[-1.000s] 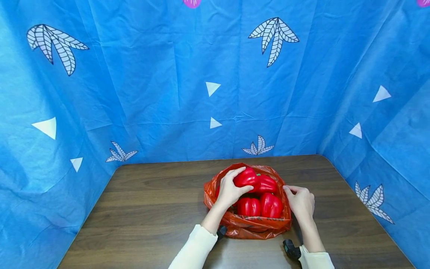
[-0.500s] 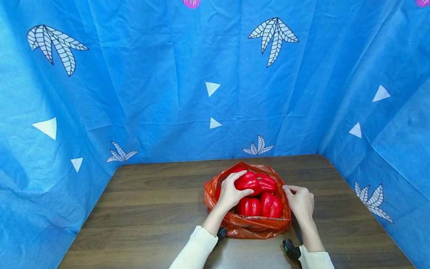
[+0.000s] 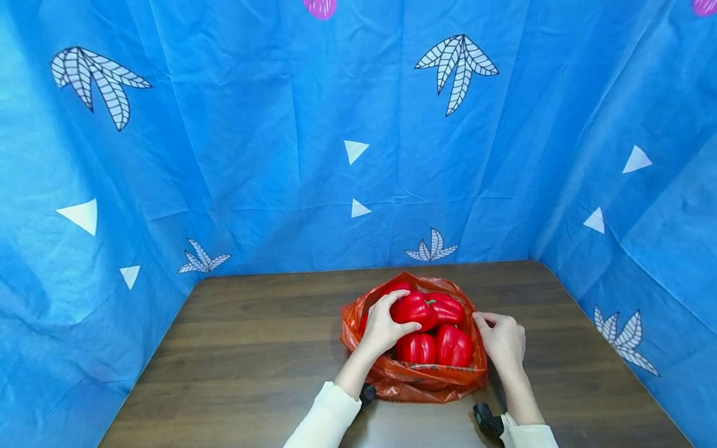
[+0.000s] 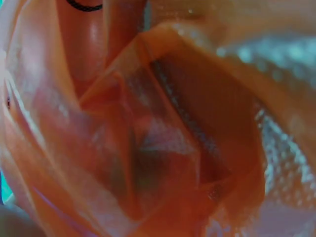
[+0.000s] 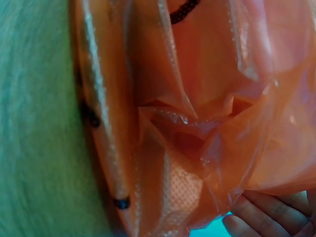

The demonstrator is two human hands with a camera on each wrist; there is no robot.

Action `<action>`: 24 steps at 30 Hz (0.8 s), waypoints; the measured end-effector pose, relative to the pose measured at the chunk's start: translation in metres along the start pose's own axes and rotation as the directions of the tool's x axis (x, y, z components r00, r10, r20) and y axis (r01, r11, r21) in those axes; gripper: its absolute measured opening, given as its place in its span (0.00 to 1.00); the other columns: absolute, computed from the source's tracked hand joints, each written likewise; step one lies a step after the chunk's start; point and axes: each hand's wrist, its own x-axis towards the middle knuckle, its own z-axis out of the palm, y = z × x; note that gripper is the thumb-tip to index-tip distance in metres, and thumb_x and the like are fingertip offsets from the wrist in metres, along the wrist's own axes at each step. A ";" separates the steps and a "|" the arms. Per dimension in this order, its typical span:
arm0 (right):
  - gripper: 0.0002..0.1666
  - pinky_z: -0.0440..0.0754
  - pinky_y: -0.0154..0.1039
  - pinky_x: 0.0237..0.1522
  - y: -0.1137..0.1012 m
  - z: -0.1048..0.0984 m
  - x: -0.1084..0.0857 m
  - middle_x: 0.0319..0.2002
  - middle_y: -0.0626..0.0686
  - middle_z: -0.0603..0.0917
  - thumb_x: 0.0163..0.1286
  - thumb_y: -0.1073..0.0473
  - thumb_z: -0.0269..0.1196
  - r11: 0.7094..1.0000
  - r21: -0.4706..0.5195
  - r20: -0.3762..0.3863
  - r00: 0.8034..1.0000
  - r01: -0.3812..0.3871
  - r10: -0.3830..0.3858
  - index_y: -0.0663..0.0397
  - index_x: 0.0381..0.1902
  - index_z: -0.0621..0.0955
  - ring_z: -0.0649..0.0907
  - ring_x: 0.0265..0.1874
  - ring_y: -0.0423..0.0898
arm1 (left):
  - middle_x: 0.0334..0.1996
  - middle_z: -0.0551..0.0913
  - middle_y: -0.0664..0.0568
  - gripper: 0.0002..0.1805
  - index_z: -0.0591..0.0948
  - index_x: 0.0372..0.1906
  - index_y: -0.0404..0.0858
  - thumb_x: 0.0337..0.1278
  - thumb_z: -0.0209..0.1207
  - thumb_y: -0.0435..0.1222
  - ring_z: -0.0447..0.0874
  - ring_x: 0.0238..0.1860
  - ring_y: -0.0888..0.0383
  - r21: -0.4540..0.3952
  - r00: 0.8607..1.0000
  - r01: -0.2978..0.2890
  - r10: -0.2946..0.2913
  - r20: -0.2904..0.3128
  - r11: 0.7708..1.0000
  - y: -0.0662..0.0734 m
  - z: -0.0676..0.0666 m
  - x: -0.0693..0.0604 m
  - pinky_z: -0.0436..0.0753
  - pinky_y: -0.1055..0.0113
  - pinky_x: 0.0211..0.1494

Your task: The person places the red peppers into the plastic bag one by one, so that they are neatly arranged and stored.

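In the head view, an orange-red plastic bag [image 3: 417, 387] stands with its mouth wide on the table, holding several red bell peppers. My left hand [image 3: 382, 326] reaches over its left rim, thumb and fingers curled round the upper red bell pepper [image 3: 414, 310], whose green stem points right. Two more peppers, a front-middle pepper [image 3: 416, 348] and a front-right pepper [image 3: 454, 345], sit in front. At the right rim my right hand [image 3: 502, 339] pinches the bag's edge. The left wrist view is mostly filled by blurred bag film [image 4: 163, 163]; the right wrist view shows curled fingers [image 5: 271, 217] beside the bag.
The brown wooden table [image 3: 252, 336] extends left and right of the bag. A blue patterned cloth [image 3: 269, 155] hangs behind and along both sides. Black wrist cameras [image 3: 486, 418] sit near the bag's front.
My left hand has lowered the bell pepper slightly into the bag and turned it, so its stem shows. Another pepper behind it has come into view. The right hand stays at the rim.
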 end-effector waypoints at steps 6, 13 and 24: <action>0.17 0.79 0.43 0.25 0.002 -0.001 -0.003 0.40 0.65 0.88 0.69 0.54 0.63 1.000 0.000 0.015 1.000 -0.018 0.018 0.61 0.45 0.87 0.84 0.33 0.61 | 0.61 0.77 0.49 0.34 0.76 0.62 0.49 0.45 0.74 0.44 0.74 0.58 0.47 -0.008 1.000 0.003 -0.003 -0.004 1.000 -0.001 0.001 -0.005 0.84 0.51 0.51; 0.17 0.79 0.44 0.25 0.000 0.000 -0.002 0.40 0.65 0.87 0.69 0.54 0.63 1.000 -0.001 0.000 1.000 -0.011 0.011 0.61 0.45 0.87 0.84 0.33 0.61 | 0.61 0.77 0.49 0.35 0.76 0.64 0.46 0.46 0.73 0.43 0.74 0.58 0.47 -0.004 0.999 -0.038 0.038 -0.004 0.999 -0.001 0.000 -0.003 0.84 0.51 0.52; 0.17 0.79 0.39 0.24 0.000 0.000 -0.001 0.42 0.66 0.87 0.69 0.55 0.62 1.000 0.011 0.014 1.000 -0.027 0.027 0.62 0.48 0.86 0.84 0.30 0.57 | 0.61 0.77 0.53 0.34 0.76 0.64 0.48 0.48 0.72 0.44 0.74 0.61 0.52 -0.039 0.993 -0.110 0.108 -0.057 0.993 0.008 -0.018 -0.012 0.79 0.48 0.60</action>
